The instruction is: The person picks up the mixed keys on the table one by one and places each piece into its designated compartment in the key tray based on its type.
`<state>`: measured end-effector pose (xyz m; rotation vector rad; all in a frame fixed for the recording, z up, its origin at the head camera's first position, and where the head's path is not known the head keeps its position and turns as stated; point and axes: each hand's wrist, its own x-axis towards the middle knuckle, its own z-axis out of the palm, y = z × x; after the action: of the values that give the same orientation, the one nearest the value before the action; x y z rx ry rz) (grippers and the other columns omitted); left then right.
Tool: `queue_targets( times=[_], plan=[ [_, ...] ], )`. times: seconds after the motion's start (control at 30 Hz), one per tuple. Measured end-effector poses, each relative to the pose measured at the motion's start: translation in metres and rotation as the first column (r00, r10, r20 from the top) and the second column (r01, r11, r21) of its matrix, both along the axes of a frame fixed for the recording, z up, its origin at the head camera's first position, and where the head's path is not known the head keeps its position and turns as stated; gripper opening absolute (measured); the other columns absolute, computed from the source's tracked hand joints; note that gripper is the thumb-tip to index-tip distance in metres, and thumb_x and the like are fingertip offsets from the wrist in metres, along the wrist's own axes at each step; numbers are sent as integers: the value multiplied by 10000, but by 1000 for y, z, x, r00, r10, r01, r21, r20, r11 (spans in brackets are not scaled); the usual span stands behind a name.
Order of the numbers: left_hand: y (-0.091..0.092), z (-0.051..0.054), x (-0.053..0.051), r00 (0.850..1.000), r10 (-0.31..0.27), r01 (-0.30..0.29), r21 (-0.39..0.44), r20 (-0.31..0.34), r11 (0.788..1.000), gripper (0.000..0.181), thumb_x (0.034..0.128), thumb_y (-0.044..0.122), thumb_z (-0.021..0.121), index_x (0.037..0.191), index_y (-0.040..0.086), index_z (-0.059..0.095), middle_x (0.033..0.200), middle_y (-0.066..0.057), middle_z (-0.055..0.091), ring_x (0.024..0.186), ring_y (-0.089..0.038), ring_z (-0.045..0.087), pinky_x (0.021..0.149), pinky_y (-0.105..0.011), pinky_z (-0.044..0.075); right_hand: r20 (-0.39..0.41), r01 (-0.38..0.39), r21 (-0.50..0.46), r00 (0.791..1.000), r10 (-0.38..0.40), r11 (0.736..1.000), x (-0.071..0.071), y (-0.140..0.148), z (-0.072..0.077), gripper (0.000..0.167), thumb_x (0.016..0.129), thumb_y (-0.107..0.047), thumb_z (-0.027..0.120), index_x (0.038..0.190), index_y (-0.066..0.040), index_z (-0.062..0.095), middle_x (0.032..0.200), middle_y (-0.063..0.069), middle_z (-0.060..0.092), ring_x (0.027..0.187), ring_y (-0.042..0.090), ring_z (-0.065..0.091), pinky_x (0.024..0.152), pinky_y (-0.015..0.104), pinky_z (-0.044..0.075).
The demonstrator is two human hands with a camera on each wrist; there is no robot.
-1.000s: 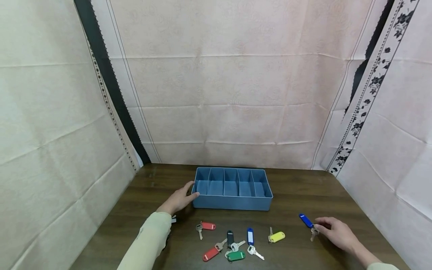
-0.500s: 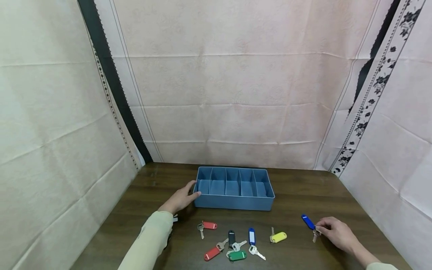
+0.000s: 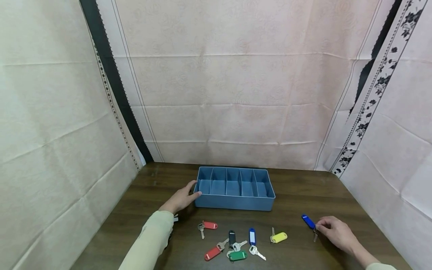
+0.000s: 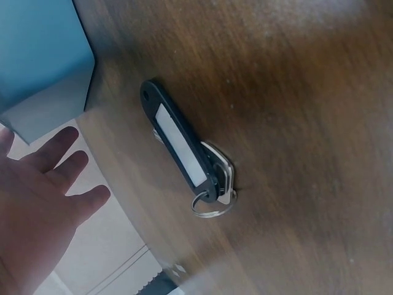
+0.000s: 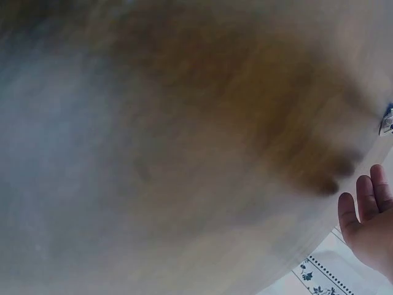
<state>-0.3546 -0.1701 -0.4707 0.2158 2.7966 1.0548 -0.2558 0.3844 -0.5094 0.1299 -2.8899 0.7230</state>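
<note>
My left hand [image 3: 180, 198] rests against the left end of a blue divided box [image 3: 236, 202], with its thumb at the front corner. In the left wrist view several of its fingers are spread and straight. At the right, my right hand [image 3: 337, 233] pinches a key with a blue tag [image 3: 308, 221] near the ring, just off the table or touching it; I cannot tell which. The tag points away to the left and the key [image 3: 315, 236] hangs below the fingertips. In the right wrist view the blue tag [image 5: 388, 117] barely shows at the edge.
Tagged keys lie in front of the box: red [image 3: 210, 225], another red [image 3: 212, 253], black [image 3: 231, 237], green [image 3: 237, 255], blue [image 3: 252, 236] and yellow [image 3: 278, 237]. A black-tagged key [image 4: 178, 144] lies beside my left forearm. Pale cloth [image 3: 236, 93] hangs behind the wooden table [image 3: 297, 187].
The head view has shifted slightly, so everything sits a little further right. The key under my right fingertips has turned and looks narrower. Both hands keep their places.
</note>
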Motion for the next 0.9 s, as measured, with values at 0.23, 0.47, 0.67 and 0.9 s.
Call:
queue_targets(
  times=[0.23, 0.47, 0.67, 0.9],
  plan=[
    [0, 0, 0, 1000, -1, 1, 4, 8, 1000, 760, 957, 616, 512, 1569, 239, 264, 1548, -176, 365, 1389, -435, 355, 1048, -670, 306, -97, 11, -24, 995, -14, 1000, -4, -9, 4, 108, 920, -252, 703, 821, -208, 711, 1111, 133, 674, 1074, 404, 607, 861, 535, 454],
    [0, -1, -1, 1000, 0, 0, 1, 9, 1000, 758, 956, 615, 511, 1565, 235, 269, 1542, -184, 371, 1384, -439, 361, 1044, -672, 309, -174, 22, -85, 984, -37, 996, -9, -24, 9, 103, 929, -229, 690, 869, -154, 726, 1182, 213, 651, 1131, 474, 569, 905, 608, 410],
    [0, -1, -2, 1000, 5, -5, -2, 15, 1000, 777, 946, 633, 510, 1566, 230, 268, 1541, -182, 373, 1382, -439, 365, 1043, -672, 312, -197, 54, -126, 977, -79, 991, -16, -39, 18, 148, 949, -220, 662, 915, -96, 736, 1219, 234, 628, 1134, 464, 565, 904, 602, 422],
    [0, -1, -2, 1000, 4, -4, -8, 7, 1000, 774, 950, 628, 512, 1566, 227, 270, 1537, -180, 380, 1379, -434, 371, 1048, -662, 313, -181, 90, -167, 976, -121, 982, -26, -60, 33, 233, 984, -243, 613, 968, -43, 732, 1248, 247, 601, 1169, 462, 537, 934, 601, 405]
  ],
)
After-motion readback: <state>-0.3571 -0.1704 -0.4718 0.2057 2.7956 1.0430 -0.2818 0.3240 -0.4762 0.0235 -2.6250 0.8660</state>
